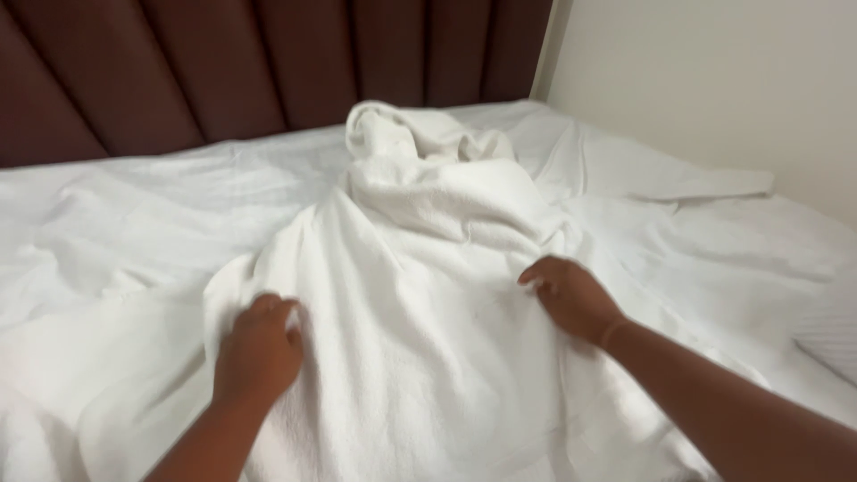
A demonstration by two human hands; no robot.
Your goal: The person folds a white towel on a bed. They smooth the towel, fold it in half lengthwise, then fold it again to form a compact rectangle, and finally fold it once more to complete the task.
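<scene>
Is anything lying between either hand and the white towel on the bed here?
Nothing visible. The left hand and the right hand both rest directly on the white towel, which lies bunched on the white bedsheet; no other object sits between hands and cloth.

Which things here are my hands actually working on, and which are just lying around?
In hand:
- white towel, bunched at its far end
- left hand, gripping its left edge
- right hand, resting on its right side

Lying about:
- white bedsheet underneath
- another white cloth spread toward the wall
- dark padded headboard
</scene>
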